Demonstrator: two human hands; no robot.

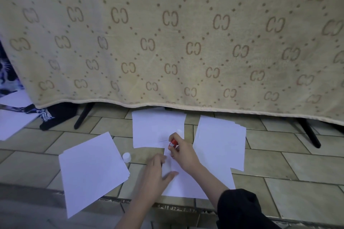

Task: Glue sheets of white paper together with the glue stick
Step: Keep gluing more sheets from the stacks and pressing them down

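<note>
Closest in, a dark sleeve (240, 210) covers the right forearm at the bottom edge, cut off by the frame. Out at the fingers, the right hand (183, 151) curls round the red glue stick (173, 143), thumb and fingers pinching its barrel, the white tip tilted away and touching the far sheet (158, 128). The wrist bends over the near sheet (188, 184), forearm running back to that sleeve.

The left hand (156, 174) lies flat, fingers spread and fairly straight, pressing down on the near sheet's left edge; it grips nothing. Its bare forearm drops out of the bottom of the frame.

The glue's white cap (126, 157) stands on the floor just beside the left stack of paper (93, 171). Another fanned stack (221, 141) lies to the right, partly overlapping the near sheet. The label on the stick is too small to read.

All of it sits on a beige tiled floor (279, 165). Behind, a tan patterned blanket (167, 46) hangs over a frame with black legs (82, 117). More paper (13, 122) and dark patterned cloth (46, 117) lie at far left, half hidden.
</note>
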